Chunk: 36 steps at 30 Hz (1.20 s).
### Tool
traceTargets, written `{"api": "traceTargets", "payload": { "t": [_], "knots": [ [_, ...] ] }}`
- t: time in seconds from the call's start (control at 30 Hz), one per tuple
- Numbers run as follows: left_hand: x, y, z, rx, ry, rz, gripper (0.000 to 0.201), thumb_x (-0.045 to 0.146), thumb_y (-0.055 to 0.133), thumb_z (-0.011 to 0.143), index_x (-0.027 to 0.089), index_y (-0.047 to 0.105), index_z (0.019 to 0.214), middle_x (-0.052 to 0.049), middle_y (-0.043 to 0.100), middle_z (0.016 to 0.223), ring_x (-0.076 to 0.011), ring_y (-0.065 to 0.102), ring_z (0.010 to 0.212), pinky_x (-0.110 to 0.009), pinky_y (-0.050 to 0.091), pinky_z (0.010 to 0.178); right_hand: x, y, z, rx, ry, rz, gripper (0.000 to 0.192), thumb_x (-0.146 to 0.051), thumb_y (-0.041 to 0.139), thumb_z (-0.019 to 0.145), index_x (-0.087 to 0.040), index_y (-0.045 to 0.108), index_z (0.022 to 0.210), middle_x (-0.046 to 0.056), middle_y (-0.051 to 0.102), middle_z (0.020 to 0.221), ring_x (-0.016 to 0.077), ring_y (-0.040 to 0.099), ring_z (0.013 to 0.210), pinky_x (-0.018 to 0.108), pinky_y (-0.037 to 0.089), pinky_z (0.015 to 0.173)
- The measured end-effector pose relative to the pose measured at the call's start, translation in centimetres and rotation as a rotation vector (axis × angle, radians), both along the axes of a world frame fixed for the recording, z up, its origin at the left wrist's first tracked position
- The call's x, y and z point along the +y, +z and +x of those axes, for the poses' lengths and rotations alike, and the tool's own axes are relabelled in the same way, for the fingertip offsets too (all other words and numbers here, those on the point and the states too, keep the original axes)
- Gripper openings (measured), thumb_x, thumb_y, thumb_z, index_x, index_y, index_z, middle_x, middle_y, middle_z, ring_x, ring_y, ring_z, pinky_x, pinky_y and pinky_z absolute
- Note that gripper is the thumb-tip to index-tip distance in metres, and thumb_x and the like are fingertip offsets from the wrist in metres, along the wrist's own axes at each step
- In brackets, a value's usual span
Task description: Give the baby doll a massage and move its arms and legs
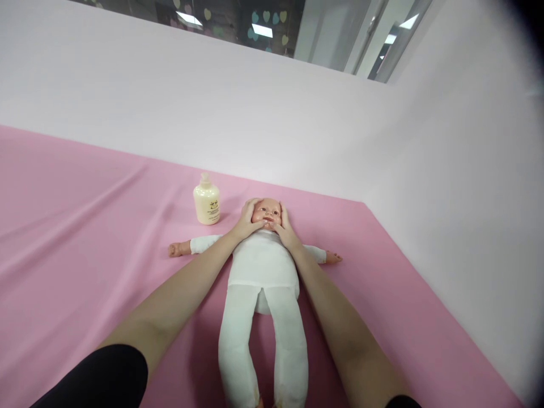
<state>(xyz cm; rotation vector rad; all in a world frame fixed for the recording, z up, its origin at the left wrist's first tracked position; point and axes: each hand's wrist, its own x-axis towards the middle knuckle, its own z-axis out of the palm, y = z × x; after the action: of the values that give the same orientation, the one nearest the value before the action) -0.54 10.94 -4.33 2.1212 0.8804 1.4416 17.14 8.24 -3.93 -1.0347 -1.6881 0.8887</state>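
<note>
1. Your black left sleeve point(96, 377) lies nearest the camera, at the lower left; the edge of your right sleeve point(402, 401) shows at the bottom. Both forearms extend forward, one along each side of the doll point(263, 263).

2. Doll position: on its back, face up, upon the pink covering point(140, 255). Its head point(267, 209) points away from you, between your hands; its legs point(238, 334) run toward you and leave the picture at the lower edge. White clothing covers trunk, arms and legs.

3. Your left hand point(247, 222) is cupped against the left side of the head as you view it. Its fingers extend up along that side, and the thumb lies across the lower cheek toward the chin.

4. Your right hand point(288, 228) is set likewise on the opposite side, fingers extended along the head, thumb directed toward the chin. The fingers of both hands appear close together, though they are small and partly turned away, so you should treat that as probable only.

5. Doll arms: stretched outward, one to each side, beyond your wrists.

6. Pale yellow pump bottle point(207, 205): upright on the covering, near your left hand and apart from it.

7. Beyond the covering stands a white wall point(204, 107), with a window point(229, 25) above bearing heart shapes.
</note>
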Motion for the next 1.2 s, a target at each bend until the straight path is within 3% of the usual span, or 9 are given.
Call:
{"api": "traceTargets", "payload": {
  "t": [0.67, 0.87, 1.2],
  "knots": [
    [0.33, -0.29, 0.21, -0.021, 0.055, -0.015, 0.058, 0.037, 0.058, 0.079, 0.019, 0.036, 0.129, -0.012, 0.04, 0.132, -0.0261, 0.037, 0.126, -0.046, 0.028, 0.108, -0.57, 0.41, -0.58, 0.014, -0.042, 0.053, 0.078, -0.052, 0.049, 0.084, -0.028, 0.009, 0.147, -0.002, 0.012, 0.154, 0.0162, 0.013, 0.142, 0.034, 0.012, 0.117],
    [0.06, -0.05, 0.39, -0.045, 0.071, -0.011, 0.047, 0.042, 0.046, 0.087, 0.02, 0.038, 0.128, -0.012, 0.043, 0.131, -0.0226, 0.039, 0.125, -0.042, 0.03, 0.108, -0.47, 0.39, -0.81, 0.012, -0.055, 0.04, 0.08, -0.06, 0.04, 0.085, -0.019, 0.01, 0.147, 0.004, 0.012, 0.155, 0.0146, 0.012, 0.142, 0.033, 0.01, 0.117],
    [0.04, -0.03, 0.61, -0.099, 0.113, -0.035, 0.048, 0.048, 0.023, 0.095, 0.017, 0.043, 0.125, -0.012, 0.046, 0.129, -0.0189, 0.04, 0.124, -0.038, 0.028, 0.109, 0.05, -0.2, -0.74, 0.018, -0.104, 0.072, 0.075, -0.066, 0.024, 0.087, -0.021, 0.016, 0.146, 0.003, 0.016, 0.154, 0.0137, 0.014, 0.142, 0.035, 0.009, 0.118]
  ]
}}
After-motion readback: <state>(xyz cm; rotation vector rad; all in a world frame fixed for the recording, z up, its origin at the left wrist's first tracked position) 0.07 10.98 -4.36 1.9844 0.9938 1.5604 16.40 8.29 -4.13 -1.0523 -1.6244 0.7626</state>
